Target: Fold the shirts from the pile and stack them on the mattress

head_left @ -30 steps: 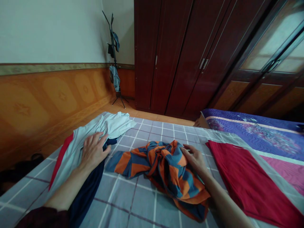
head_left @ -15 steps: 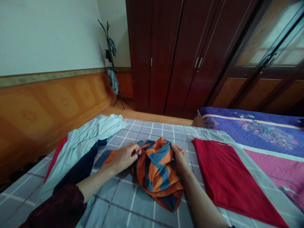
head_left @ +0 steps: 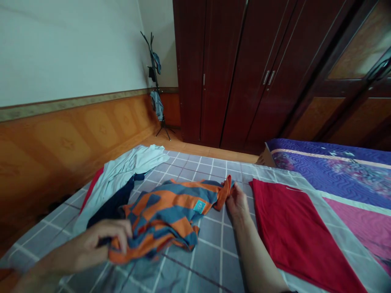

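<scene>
In the head view, the left hand (head_left: 94,243), blurred, is angling in from the lower left, its grip pinching the near edge of the orange-and-blue striped shirt (head_left: 172,203) with curled fingers. The right hand (head_left: 237,201) is stretching farther forward, gripping the shirt's right end. The shirt is lying rumpled between them over the checked bedsheet (head_left: 210,248).
</scene>
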`<state>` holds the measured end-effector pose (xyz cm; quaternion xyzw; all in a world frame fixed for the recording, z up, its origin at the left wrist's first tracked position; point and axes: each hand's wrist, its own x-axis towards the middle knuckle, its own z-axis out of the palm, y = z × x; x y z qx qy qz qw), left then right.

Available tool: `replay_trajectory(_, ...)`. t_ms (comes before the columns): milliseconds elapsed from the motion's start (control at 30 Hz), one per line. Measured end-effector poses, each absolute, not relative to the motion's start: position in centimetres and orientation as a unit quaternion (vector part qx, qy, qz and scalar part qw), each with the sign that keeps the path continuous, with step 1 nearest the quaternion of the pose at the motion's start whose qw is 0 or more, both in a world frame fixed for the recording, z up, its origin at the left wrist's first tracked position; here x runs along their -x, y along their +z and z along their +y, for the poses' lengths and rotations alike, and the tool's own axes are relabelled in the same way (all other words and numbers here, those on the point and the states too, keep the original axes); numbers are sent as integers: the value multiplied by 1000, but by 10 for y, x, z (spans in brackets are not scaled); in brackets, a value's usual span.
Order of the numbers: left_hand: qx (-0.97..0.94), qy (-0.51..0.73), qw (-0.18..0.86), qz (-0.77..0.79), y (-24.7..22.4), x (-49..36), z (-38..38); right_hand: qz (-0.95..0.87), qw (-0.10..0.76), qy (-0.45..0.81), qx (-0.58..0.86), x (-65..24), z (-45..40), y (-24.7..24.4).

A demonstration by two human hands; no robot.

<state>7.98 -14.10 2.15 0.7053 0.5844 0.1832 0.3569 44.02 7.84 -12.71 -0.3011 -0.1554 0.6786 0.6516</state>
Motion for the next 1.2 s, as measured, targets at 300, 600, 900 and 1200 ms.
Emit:
replay_trajectory(300, -707, 231, 275, 610, -11, -97, -78, -169, 613, 696, 334, -437, 74, -112)
replay_trajectory(600, -688, 291, 247, 617, -74, -97, 45, -312, 511, 683, 418, -435, 61, -94)
replay_trajectory(900, -610, 428, 379, 549, -10, -91, 12, -456, 454, 557, 524, -421, 56, -78)
replay_trajectory(1200, -633, 392, 387, 544, 3, -138, -19, -639, 403, 470, 456, -348, -10, -33)
